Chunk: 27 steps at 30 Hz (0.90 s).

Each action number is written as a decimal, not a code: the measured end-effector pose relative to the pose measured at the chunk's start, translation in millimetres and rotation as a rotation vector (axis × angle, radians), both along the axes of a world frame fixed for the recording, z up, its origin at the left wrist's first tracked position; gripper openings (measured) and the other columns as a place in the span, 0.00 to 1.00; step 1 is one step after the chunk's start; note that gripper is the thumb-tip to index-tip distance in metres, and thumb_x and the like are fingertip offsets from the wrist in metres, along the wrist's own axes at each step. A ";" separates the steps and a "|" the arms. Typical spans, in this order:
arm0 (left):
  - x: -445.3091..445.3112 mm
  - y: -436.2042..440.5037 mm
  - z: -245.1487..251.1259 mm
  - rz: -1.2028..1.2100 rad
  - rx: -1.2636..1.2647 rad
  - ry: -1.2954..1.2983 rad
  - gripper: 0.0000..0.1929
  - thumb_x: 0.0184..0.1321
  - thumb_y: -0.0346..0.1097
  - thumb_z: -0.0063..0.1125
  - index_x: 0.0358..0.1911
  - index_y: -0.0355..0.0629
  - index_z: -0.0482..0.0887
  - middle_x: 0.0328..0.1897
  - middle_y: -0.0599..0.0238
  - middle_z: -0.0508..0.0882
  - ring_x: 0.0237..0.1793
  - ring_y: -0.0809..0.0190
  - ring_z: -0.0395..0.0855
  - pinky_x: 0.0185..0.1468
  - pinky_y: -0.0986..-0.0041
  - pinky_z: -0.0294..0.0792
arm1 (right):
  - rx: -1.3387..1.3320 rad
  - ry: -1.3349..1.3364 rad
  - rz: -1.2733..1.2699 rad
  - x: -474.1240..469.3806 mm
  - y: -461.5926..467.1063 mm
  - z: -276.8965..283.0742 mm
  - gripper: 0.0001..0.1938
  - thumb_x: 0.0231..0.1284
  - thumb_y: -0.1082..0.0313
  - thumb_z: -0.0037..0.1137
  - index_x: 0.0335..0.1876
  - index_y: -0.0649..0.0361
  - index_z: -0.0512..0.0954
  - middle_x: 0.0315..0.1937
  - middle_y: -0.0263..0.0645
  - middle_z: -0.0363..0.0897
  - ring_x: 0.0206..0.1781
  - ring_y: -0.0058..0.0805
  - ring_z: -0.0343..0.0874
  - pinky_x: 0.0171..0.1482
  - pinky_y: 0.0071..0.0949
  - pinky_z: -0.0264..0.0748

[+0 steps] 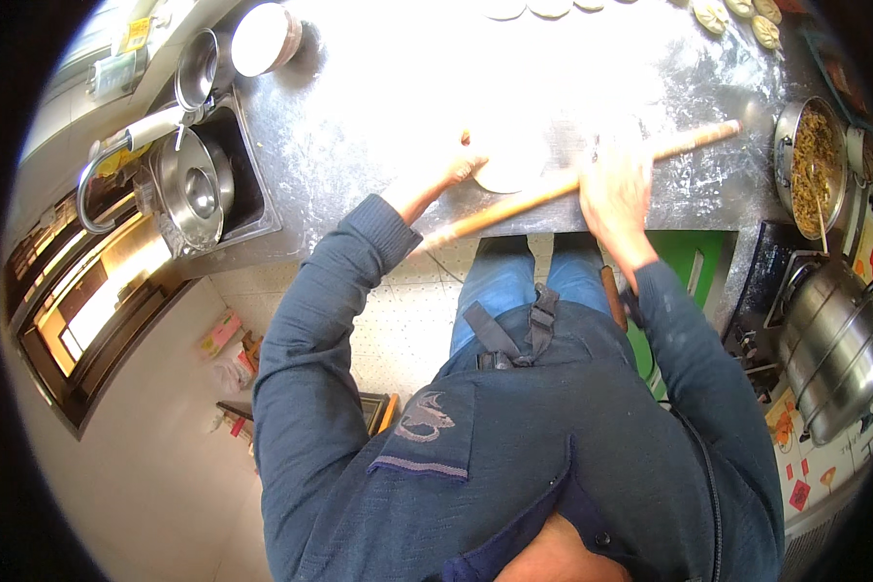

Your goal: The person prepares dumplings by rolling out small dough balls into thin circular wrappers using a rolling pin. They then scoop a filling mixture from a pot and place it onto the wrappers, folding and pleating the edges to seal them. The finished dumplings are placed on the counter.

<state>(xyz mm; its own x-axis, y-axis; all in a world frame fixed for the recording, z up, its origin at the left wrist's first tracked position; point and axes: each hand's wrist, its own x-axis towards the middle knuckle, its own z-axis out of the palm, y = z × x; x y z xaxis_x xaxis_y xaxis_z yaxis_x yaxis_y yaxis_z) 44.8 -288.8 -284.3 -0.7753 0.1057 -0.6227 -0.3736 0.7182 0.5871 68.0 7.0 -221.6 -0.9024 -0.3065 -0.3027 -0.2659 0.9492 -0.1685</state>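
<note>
A thin round of dough (508,172) lies on the floured metal worktop (305,167), its outline washed out by glare. The fingers of my left hand (467,166) hold its left edge. Under the palm of my right hand (617,190) runs a long wooden rolling pin (509,209), slanting up to the right along the near side of the dough. The fingertips of my right hand are lost in the bright light. More pale dough rounds (551,7) sit at the far edge of view, with several pleated buns (711,16) to their right.
At left is a sink (254,182) with a faucet (134,138) and steel bowls (200,190). A white bowl (262,40) stands behind it. A pan of chopped filling (811,171) and a steel steamer pot (833,349) are at right.
</note>
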 end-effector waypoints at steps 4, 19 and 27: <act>-11.0 0.4 13.4 -0.098 -0.070 0.153 0.24 0.69 0.51 0.63 0.55 0.37 0.89 0.42 0.44 0.92 0.39 0.48 0.91 0.48 0.55 0.82 | -0.087 -0.028 -0.217 -80.7 -45.4 -34.5 0.28 0.78 0.50 0.49 0.72 0.63 0.77 0.72 0.58 0.75 0.74 0.59 0.70 0.77 0.59 0.61; 1.6 0.5 25.0 -0.038 -0.051 -0.134 0.29 0.60 0.53 0.73 0.58 0.38 0.88 0.51 0.52 0.91 0.52 0.53 0.89 0.58 0.59 0.80 | -0.102 0.148 -0.064 15.1 -2.5 -14.0 0.22 0.76 0.54 0.54 0.61 0.64 0.82 0.66 0.55 0.77 0.71 0.58 0.71 0.77 0.60 0.59; -19.9 18.5 60.4 -0.151 -0.151 -0.023 0.35 0.67 0.53 0.65 0.70 0.32 0.81 0.66 0.37 0.86 0.65 0.43 0.86 0.71 0.58 0.75 | -0.067 0.613 -0.131 -94.7 -71.7 -69.9 0.26 0.70 0.51 0.57 0.67 0.59 0.79 0.64 0.56 0.77 0.63 0.58 0.74 0.62 0.61 0.69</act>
<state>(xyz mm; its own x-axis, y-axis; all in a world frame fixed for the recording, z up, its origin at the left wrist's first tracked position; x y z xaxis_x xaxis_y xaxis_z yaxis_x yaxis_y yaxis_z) 24.9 -270.3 -223.8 -0.7429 0.1235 -0.6579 -0.2675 0.8462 0.4609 -26.7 -64.6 -291.5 -0.9371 -0.1824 0.2975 -0.2156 0.9730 -0.0829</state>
